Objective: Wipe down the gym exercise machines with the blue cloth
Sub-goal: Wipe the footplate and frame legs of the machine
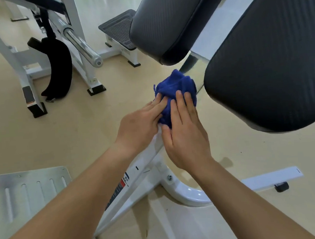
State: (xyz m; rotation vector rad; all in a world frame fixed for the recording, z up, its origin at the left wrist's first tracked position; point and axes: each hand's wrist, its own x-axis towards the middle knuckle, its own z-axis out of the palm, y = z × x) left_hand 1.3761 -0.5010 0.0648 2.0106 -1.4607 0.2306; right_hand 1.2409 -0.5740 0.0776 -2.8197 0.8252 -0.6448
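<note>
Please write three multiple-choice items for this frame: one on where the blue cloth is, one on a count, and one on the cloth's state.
1. Where is the blue cloth?
A. on the white frame beam
B. on the floor
C. on top of a dark pad

2. How many hands touch it?
A. none
B. one
C. two

3. How does the cloth lie?
A. spread flat
B. bunched up
C. neatly folded

Answers:
1 A: it sits against the beam, off the floor.
2 C: the left hand and the right hand both lay fingers on it.
3 B: it forms a crumpled ball.
</note>
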